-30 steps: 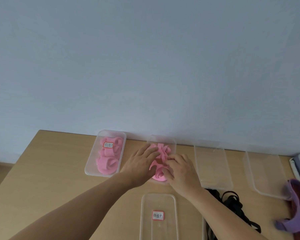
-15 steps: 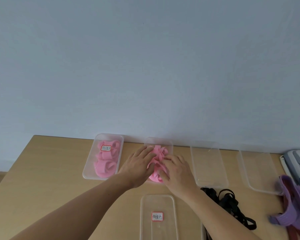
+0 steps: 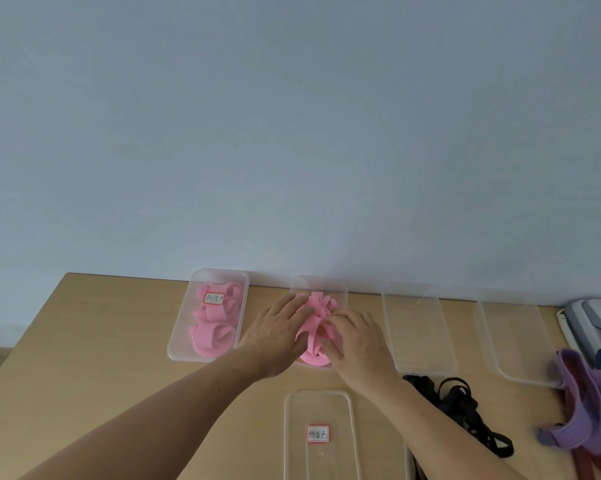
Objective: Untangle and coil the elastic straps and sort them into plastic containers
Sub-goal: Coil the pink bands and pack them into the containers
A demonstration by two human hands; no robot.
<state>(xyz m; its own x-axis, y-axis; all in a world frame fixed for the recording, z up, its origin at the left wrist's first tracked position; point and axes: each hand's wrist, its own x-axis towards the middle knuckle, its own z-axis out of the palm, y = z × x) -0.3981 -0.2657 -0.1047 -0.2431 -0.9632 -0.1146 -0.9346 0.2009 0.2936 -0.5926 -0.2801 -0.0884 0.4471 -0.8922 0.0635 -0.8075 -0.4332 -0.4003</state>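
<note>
Nearest us on the table [image 3: 84, 358] lies a labelled box [image 3: 318, 400], its long axis running away from us. Black straps [image 3: 465, 407] lie tangled just to its right, and we see purple straps [image 3: 583, 386] farther right. Beyond it both hands meet over the middle box [image 3: 340, 289], which also lies lengthwise away from us. The pink straps [image 3: 318, 306] sit heaped in that box, the heap stretched along its length. The left hand [image 3: 278, 332] lies flat on the heap's left side, fingers straight, holding nothing. The right hand [image 3: 357, 337] presses the right side with bent fingers; we cannot tell whether it pinches a strap. In the same row, the left box [image 3: 181, 327] holds pink coils [image 3: 212, 337] and two empty boxes [image 3: 416, 327] stand to the right, all against the wall [image 3: 292, 133].
</note>
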